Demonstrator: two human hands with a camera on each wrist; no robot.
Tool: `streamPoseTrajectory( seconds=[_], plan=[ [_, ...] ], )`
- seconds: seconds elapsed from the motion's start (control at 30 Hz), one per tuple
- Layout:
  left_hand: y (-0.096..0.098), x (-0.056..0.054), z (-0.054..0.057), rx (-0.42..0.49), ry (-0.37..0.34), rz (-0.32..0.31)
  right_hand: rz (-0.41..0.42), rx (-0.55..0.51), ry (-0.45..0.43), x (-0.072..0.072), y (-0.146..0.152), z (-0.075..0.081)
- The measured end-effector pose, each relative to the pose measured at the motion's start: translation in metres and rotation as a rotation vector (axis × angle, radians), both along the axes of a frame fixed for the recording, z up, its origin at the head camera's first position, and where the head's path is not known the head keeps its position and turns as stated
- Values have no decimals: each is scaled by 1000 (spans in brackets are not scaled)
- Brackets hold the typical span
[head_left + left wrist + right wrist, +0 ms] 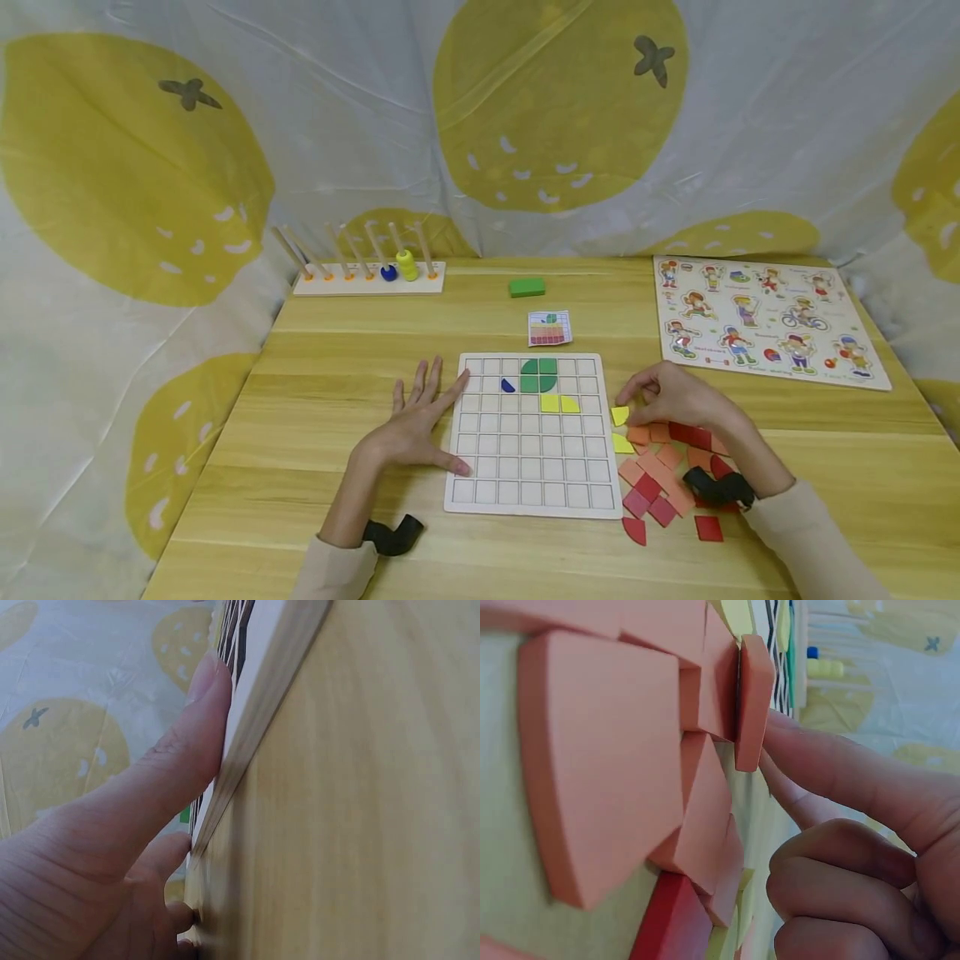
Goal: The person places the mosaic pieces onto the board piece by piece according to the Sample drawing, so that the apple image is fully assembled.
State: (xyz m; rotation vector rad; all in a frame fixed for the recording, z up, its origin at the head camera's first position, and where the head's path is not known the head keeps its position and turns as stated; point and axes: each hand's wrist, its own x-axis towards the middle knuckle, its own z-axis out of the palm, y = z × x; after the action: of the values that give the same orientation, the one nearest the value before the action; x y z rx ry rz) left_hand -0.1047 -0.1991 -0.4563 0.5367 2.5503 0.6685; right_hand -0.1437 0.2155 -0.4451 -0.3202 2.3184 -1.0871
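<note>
A white square grid board lies on the table. My left hand is spread along its left side, thumb and forefinger on the edge; in the left wrist view the thumb touches the rim. To the right of the board, my right hand pinches a small yellow tile between thumb and forefinger. The right wrist view shows its other fingers curled, the yellow tile's grip hidden behind an orange tile. On the board are green tiles, a blue half-round tile and yellow tiles.
Orange and red tiles lie piled right of the board, with another yellow tile beside them. Behind the board are a pattern card and a green block. A peg rack stands back left; a picture puzzle lies back right.
</note>
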Motion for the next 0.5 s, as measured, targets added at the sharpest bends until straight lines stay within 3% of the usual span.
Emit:
streamPoseTrajectory(
  seconds=[0.5],
  plan=[
    [1, 1, 0, 13, -9, 2, -7, 5, 33, 1, -6, -4]
  ],
)
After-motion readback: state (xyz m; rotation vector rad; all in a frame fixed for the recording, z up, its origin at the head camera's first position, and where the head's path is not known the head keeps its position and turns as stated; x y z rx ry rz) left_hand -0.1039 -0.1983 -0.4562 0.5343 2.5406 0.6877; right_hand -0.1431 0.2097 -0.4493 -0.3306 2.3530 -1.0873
